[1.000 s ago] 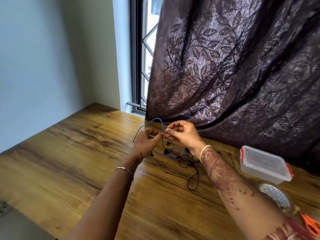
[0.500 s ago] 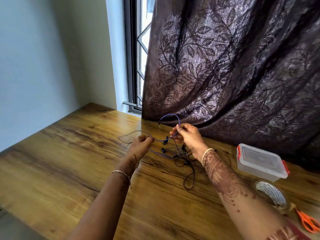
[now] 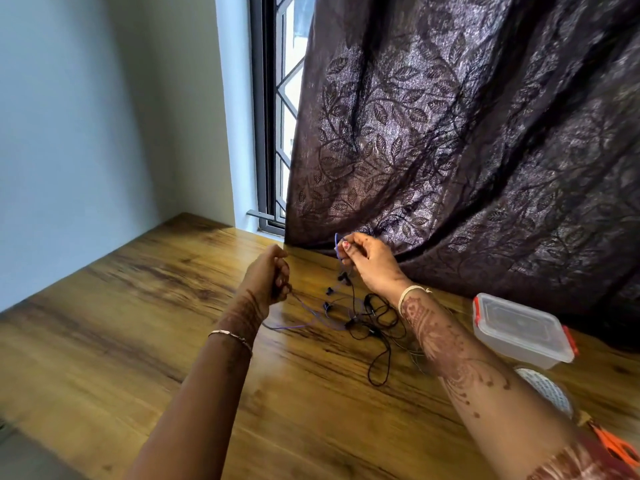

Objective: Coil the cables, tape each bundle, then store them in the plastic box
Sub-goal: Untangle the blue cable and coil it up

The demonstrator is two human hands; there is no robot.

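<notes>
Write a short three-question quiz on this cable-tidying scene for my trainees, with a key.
1. True or false: the plastic box has its lid on.
2. Which cable does the right hand pinch? A) the purple cable B) the black cable C) none
3. Fill in: the orange scissors lie at the near right of the wooden ____.

Key
1. True; the lid with red clips sits shut on the box.
2. A; the left hand also closes its grip on that cable.
3. table.
</notes>
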